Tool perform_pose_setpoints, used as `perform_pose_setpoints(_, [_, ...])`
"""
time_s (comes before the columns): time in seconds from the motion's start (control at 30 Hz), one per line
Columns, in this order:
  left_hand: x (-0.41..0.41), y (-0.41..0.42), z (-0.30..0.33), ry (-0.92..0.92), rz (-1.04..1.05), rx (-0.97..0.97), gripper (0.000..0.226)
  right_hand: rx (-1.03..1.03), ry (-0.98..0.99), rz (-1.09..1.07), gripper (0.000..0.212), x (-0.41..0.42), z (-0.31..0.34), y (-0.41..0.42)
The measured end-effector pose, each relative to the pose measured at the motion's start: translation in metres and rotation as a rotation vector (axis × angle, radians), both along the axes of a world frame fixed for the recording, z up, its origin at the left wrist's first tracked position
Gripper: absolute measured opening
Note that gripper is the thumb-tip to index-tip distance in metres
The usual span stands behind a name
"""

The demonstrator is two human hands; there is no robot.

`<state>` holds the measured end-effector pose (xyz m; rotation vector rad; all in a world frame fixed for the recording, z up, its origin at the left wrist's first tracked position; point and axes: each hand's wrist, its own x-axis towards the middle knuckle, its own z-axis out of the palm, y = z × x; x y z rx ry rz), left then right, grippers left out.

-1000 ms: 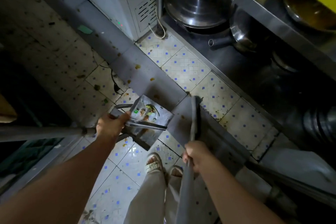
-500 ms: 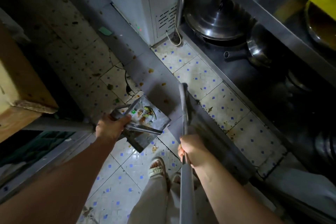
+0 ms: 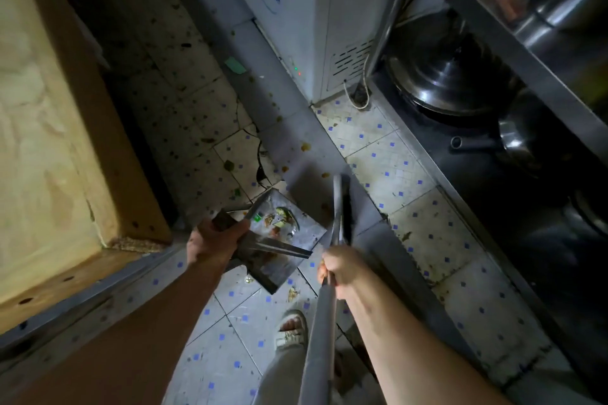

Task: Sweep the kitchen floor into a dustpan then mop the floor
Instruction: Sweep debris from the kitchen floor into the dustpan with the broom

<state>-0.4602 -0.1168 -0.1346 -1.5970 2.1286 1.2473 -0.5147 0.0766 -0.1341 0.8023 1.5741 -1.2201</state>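
My left hand (image 3: 210, 242) grips the handle of a grey metal dustpan (image 3: 297, 242), held just above the tiled floor (image 3: 388, 171). Food scraps and a green bit lie in the pan. My right hand (image 3: 339, 268) grips the long grey broom handle (image 3: 320, 339). The dark broom head (image 3: 345, 207) stands on the floor just right of the pan. Scraps dot the tiles around the pan, some near its lower edge and some further up the floor.
A wooden block (image 3: 49, 141) on a metal table fills the left. A white appliance (image 3: 296, 10) stands ahead with a cord at its foot. Steel shelving (image 3: 493, 43) with pots and lids lines the right. My sandalled foot (image 3: 291, 329) is below the pan.
The view has tilted up and left, bringing the wooden block into sight. The broom head has shifted left, closer to the dustpan. Both hands keep their hold.
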Motion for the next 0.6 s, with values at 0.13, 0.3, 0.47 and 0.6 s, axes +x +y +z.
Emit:
perform_pose_setpoints(0.13, [-0.009,-0.002,0.005,-0.035,0.005,-0.036,0.063,0.004,0.039,0.024,0.032,-0.042,-0.003,-0.011])
perform_pose_setpoints(0.3, [-0.021,0.001,0.008,-0.046,0.044,-0.033,0.069,0.022,0.046,0.215,0.033,-0.082,0.013,-0.004])
perform_pose_setpoints(0.47, [-0.047,0.016,0.02,-0.043,0.156,-0.018,0.088,0.071,0.124,0.428,0.031,-0.128,0.028,0.004])
perform_pose_setpoints(0.6, [-0.074,0.04,0.029,-0.006,0.308,-0.003,0.065,0.076,0.165,0.619,0.034,-0.181,0.04,0.01])
